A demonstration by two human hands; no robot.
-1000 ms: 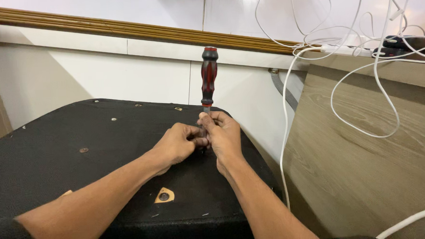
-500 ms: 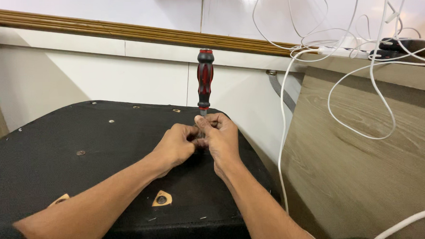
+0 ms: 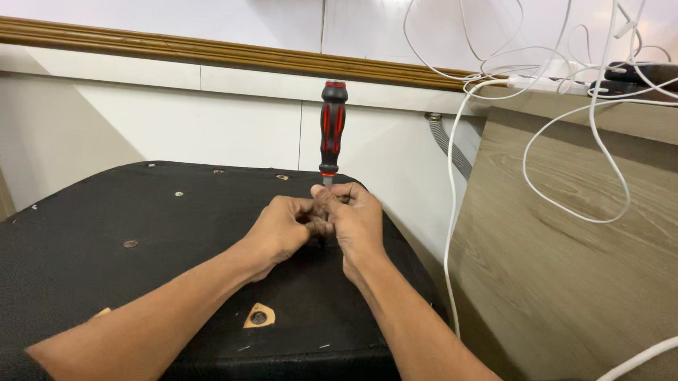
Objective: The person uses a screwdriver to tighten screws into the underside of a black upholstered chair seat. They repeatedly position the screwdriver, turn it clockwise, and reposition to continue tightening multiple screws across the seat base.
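Observation:
A screwdriver with a red and black handle (image 3: 332, 130) stands upright on the black fabric-covered underside of a piece of furniture (image 3: 114, 276). Its shaft is hidden between my fingers. My left hand (image 3: 283, 227) and my right hand (image 3: 355, 220) meet at the base of the handle, fingers pinched around the shaft where it touches the black surface. The tip and whatever it sits in are hidden by my fingers.
Small metal studs (image 3: 130, 243) dot the black surface, and a torn patch shows a screw (image 3: 258, 317). A wooden panel (image 3: 587, 279) stands at the right with tangled white cables (image 3: 548, 82) above it. A white wall with wooden trim (image 3: 196, 56) lies behind.
The screwdriver stays upright and both hands remain pinched at its shaft. Only slight shifts of the view and the fingers show.

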